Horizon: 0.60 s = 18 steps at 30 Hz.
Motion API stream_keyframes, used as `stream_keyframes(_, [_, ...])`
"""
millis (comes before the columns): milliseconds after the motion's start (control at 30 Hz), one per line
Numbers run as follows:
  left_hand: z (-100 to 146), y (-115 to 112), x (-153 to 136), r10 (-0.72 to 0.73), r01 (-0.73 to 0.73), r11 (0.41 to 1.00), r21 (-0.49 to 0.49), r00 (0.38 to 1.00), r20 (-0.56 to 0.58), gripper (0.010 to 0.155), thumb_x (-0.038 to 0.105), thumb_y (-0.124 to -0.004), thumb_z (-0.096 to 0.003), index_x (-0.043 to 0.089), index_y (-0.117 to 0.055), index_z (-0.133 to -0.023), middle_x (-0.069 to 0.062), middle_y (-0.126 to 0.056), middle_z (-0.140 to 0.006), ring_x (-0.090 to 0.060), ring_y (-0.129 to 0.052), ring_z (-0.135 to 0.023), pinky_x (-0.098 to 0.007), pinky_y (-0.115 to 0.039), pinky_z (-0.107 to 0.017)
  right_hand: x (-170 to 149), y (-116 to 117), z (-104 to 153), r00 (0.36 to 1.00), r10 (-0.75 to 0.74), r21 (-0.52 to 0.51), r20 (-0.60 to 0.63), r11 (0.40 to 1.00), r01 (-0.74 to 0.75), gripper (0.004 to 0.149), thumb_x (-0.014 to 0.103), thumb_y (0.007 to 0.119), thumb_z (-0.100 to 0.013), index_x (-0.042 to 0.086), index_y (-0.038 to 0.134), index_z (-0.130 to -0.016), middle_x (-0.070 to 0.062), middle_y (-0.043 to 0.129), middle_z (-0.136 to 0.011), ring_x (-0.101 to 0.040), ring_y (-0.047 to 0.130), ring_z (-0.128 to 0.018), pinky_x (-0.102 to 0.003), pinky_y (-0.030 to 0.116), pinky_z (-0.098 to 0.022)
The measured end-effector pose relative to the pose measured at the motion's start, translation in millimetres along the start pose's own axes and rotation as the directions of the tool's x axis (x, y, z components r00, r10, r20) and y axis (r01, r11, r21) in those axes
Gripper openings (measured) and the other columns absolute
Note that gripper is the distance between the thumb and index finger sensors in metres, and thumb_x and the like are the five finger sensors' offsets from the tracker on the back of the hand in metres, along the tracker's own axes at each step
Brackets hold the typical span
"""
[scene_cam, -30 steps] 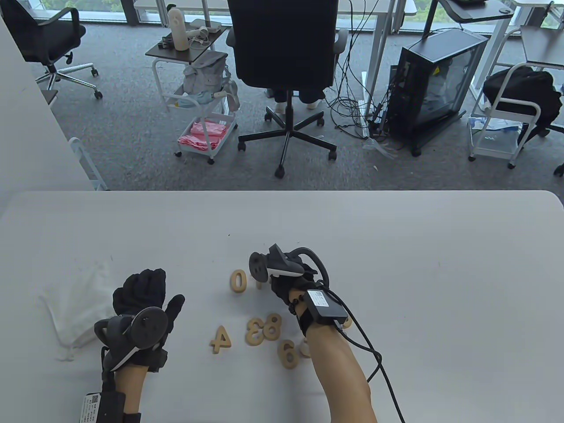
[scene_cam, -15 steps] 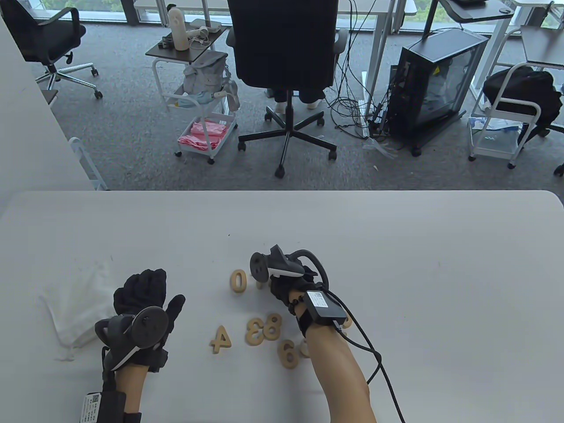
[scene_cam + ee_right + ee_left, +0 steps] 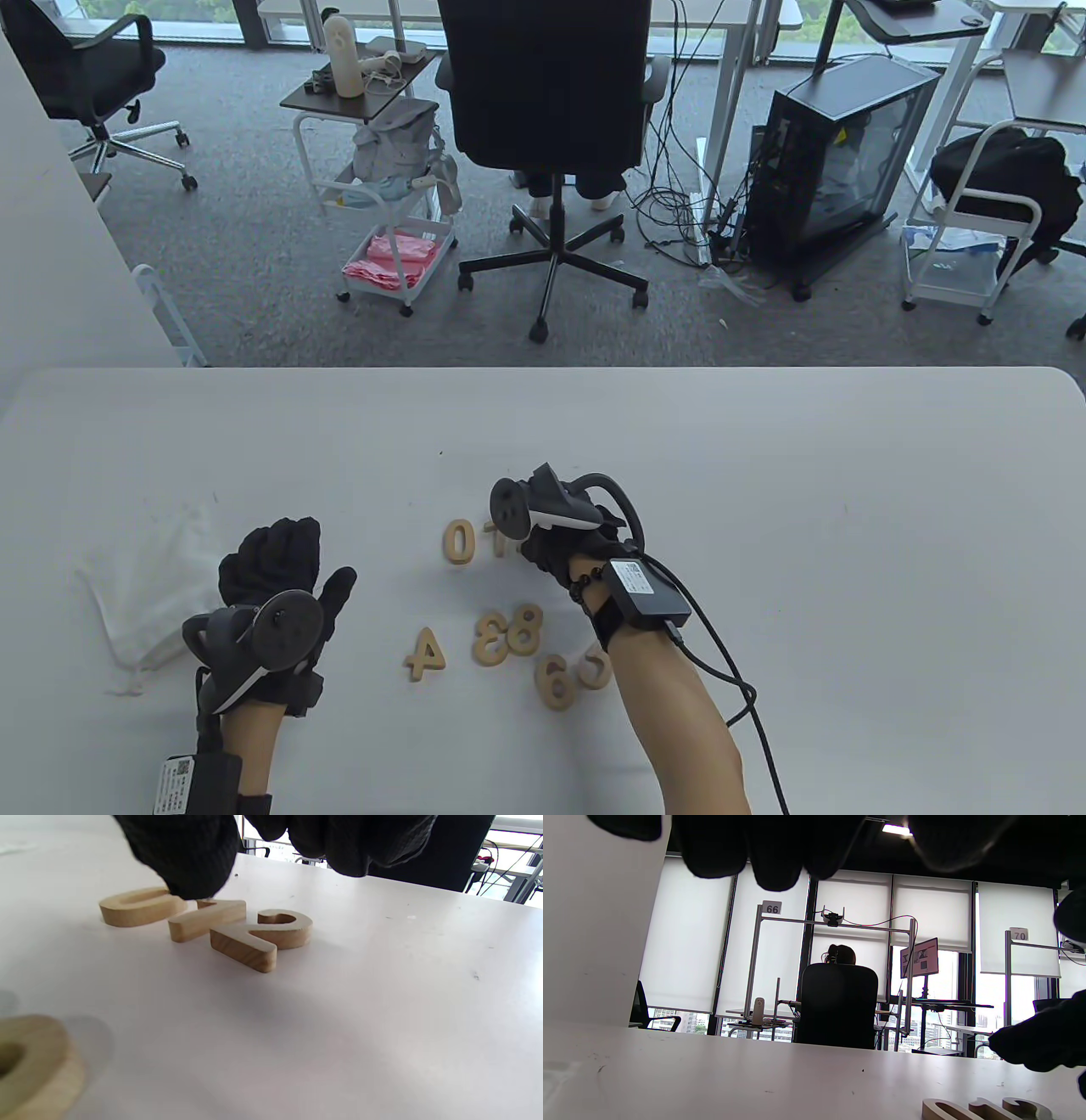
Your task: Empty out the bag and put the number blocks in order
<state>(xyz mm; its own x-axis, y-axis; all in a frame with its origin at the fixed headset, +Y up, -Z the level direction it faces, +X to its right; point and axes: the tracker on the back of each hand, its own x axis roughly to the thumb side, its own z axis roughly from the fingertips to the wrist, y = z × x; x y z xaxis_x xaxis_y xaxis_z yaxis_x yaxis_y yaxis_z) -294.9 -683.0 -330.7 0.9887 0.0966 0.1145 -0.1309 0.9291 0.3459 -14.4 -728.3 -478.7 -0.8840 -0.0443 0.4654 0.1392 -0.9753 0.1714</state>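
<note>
Shifted slightly rightward, the right hand [image 3: 560, 543] hovers with loose, empty fingers [image 3: 186, 861] over the 0, 1, 2 row [image 3: 208, 921] on the counter [image 3: 848, 509]; the left hand [image 3: 271, 577] rests relaxed. The 3 [image 3: 489, 641] should go next, flush beside the 2.

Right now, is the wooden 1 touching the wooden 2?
Touching. In the right wrist view the 1 and the 2 lie flat on the table with their edges meeting and no gap between them.
</note>
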Motion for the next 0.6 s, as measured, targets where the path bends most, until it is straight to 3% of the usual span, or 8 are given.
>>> stream_keyframes(367, [0.3, -0.1, 2.2, -0.003, 0.003, 1.0, 0.004, 1.0, 0.016, 0.075, 0.054, -0.067, -0.0517, 0.006, -0.06, -0.109, -0.027, -0.063, -0.109, -0.06, -0.068, -0.098, -0.078, -0.054, -0.065, 15.4, -23.4, 80.8, 0.976, -0.167, -0.204, 0.142, 0.959, 0.194, 0.067, 0.041, 0.077, -0.051, 0.014, 0.056, -0.109, -0.021, 0.056, -0.113, -0.05, 0.067, -0.1, -0.062, 0.061, -0.075])
stream_keyframes(600, [0.2, -0.5, 4.5, -0.003, 0.003, 1.0, 0.006, 0.999, 0.032, 0.075, 0.054, -0.067, -0.0518, 0.006, -0.06, -0.109, -0.027, -0.063, -0.109, -0.06, -0.068, -0.097, -0.078, -0.054, -0.065, 29.5, -33.1, 116.2, 0.962, -0.209, -0.3, 0.174, 0.919, 0.254, 0.065, 0.041, 0.078, -0.051, 0.015, 0.062, -0.107, -0.022, 0.059, -0.112, -0.051, 0.068, -0.1, -0.064, 0.062, -0.075])
